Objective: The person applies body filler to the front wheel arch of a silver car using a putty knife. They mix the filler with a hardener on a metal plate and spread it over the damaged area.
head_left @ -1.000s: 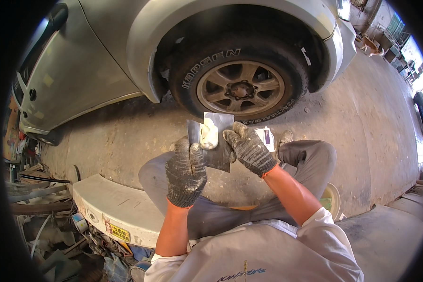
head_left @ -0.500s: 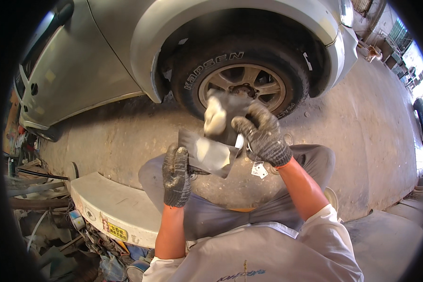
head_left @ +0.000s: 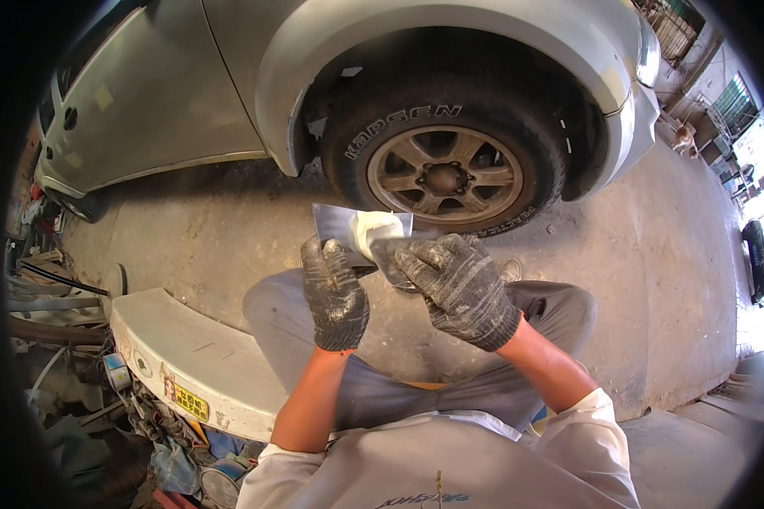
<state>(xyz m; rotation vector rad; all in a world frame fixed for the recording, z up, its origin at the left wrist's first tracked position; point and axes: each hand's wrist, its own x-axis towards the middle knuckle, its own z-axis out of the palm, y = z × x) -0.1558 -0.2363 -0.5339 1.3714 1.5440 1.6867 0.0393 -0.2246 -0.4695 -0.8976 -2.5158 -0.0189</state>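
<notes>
My left hand (head_left: 335, 297), in a dirty dark knitted glove, grips a flat grey putty plate (head_left: 333, 224) by its near edge. A thick cream mound of putty (head_left: 373, 227) sits on the plate's face. My right hand (head_left: 467, 290), gloved the same way, is closed on a thin dark putty scraper (head_left: 388, 254). The scraper's blade meets the near right side of the putty. Both hands are above my knees, in front of the wheel. My fingers hide part of the scraper.
Ahead stands a silver car (head_left: 178, 93) with a dark tyre and dusty wheel (head_left: 444, 176) below its arch. A loose pale bumper (head_left: 195, 356) lies at my left, beside heaped scrap (head_left: 85, 407). Concrete floor (head_left: 620, 288) extends to the right.
My right hand has brought the scraper down from above, and its putty lump now rests on the plate. My left hand has raised and tilted the plate. My head view has shifted slightly.
</notes>
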